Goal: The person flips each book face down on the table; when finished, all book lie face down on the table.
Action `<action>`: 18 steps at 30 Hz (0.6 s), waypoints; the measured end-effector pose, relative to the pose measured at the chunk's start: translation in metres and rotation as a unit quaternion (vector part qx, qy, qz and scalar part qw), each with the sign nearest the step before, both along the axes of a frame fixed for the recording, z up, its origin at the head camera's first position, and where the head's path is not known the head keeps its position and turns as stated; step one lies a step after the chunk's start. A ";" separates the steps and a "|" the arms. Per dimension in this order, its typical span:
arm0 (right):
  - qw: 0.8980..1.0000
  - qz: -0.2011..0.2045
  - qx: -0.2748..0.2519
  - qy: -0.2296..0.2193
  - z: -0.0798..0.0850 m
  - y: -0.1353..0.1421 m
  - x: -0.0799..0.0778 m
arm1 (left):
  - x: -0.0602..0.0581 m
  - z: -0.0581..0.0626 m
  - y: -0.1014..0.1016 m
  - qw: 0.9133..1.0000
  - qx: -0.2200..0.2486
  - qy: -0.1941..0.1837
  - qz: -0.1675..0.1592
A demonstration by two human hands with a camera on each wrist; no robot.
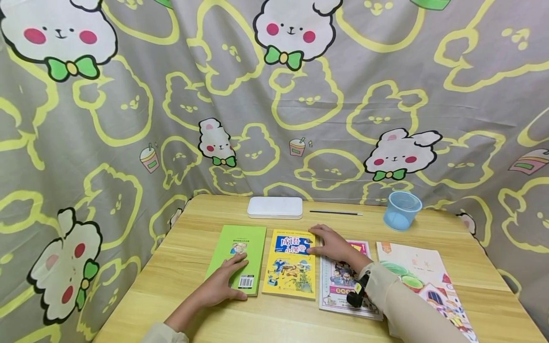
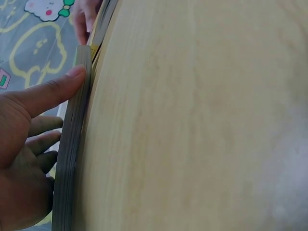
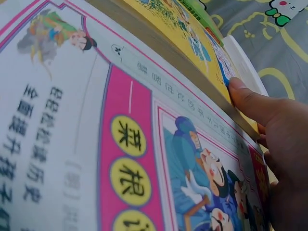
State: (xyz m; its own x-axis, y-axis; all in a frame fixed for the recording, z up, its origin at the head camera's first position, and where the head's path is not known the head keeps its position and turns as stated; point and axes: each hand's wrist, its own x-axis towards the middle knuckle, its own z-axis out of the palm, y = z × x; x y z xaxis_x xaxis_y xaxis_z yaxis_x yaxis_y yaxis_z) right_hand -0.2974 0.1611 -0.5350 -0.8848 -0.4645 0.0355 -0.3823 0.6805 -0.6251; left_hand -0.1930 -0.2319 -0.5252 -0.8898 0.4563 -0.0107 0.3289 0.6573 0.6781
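Observation:
In the head view my left hand (image 1: 223,282) rests on a green book (image 1: 244,236), fingers over the cover and thumb at its near edge. The left wrist view shows the left thumb (image 2: 57,91) against the page edges (image 2: 72,139). My right hand (image 1: 336,244) touches the upper right of a yellow book (image 1: 288,274), fingers loosely bent. In the right wrist view the right thumb (image 3: 250,103) lies on the yellow cover, with the other fingers partly hidden beyond the book's corner. A pink-and-white book (image 1: 343,290) lies partly under the right forearm.
A pale illustrated book (image 1: 422,259) lies at the right, partly covered by the right sleeve. Along the back stand a white case (image 1: 275,208), a dark pencil (image 1: 336,212) and a blue translucent cup (image 1: 401,212). A patterned curtain (image 1: 266,105) hangs behind the wooden table (image 1: 146,300).

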 end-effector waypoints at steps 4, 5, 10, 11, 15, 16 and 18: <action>1.000 0.000 0.004 0.000 -0.001 0.000 0.000 | 0.000 0.003 0.001 1.000 -0.011 0.000 -0.001; 1.000 -0.001 0.005 -0.001 -0.001 0.000 0.000 | 0.001 0.004 0.002 1.000 -0.015 0.001 -0.001; 1.000 -0.005 0.012 -0.006 -0.002 -0.001 0.000 | 0.003 0.012 0.009 0.999 -0.040 0.005 -0.003; 1.000 -0.005 0.012 -0.007 -0.002 -0.001 0.000 | 0.003 0.014 0.011 0.999 -0.045 0.007 -0.002; 1.000 -0.004 0.018 -0.005 -0.001 0.000 0.000 | 0.005 0.019 0.021 0.998 -0.057 0.018 -0.004; 1.000 -0.005 0.020 -0.006 -0.001 0.000 -0.001 | 0.005 0.020 0.023 0.998 -0.061 0.020 -0.005; 1.000 -0.004 0.021 -0.003 -0.001 0.000 -0.001 | 0.006 0.021 0.028 0.998 -0.064 0.024 -0.007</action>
